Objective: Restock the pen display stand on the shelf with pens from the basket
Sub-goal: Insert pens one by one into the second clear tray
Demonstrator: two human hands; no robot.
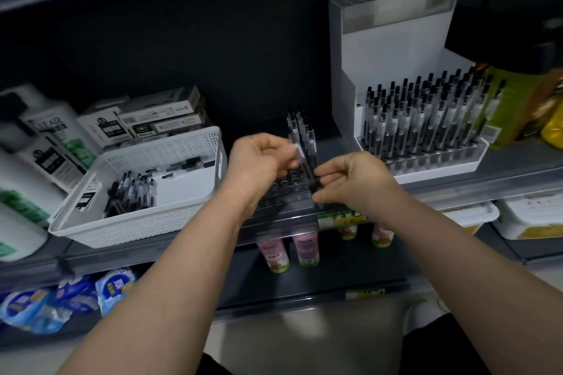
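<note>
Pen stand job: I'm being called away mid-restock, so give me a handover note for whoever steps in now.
Left hand grips a bunch of pens upright above the clear stand.
Right hand pinches one pen near its lower end, over the stand's holes.
Basket sits left of the clear stand, with loose pens inside.
Done: the white stand on the right looks full.
Left: the clear stand's visible holes are mostly empty; fill them from the hand and the basket.
</note>
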